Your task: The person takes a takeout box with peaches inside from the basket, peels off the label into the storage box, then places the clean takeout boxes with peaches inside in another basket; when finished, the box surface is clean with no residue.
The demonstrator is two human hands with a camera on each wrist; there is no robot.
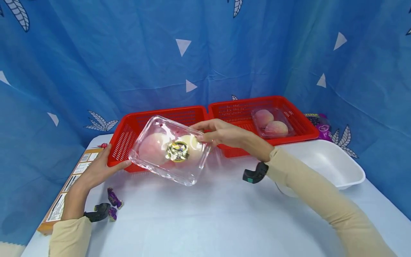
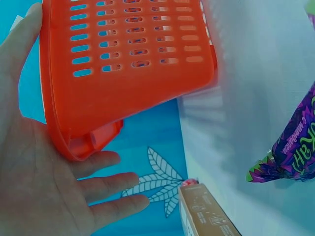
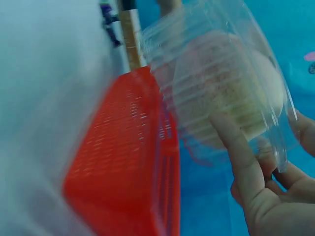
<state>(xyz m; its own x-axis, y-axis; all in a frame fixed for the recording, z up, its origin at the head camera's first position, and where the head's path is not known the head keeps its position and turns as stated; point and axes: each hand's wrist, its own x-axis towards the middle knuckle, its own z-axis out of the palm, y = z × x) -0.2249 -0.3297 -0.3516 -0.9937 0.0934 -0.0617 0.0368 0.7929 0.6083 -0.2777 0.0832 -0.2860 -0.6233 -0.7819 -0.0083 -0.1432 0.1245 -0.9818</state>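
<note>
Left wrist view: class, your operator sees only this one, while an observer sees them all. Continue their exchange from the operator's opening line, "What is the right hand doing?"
Observer: The right hand grips a clear container with peaches inside.
Operator: Is there another pack like it?
Observer: Yes, a clear pack showing two peaches lies in the right-hand red basket.
Operator: Does anything else stand on that side?
Observer: A white tub, partly hidden by the right sleeve.
</note>
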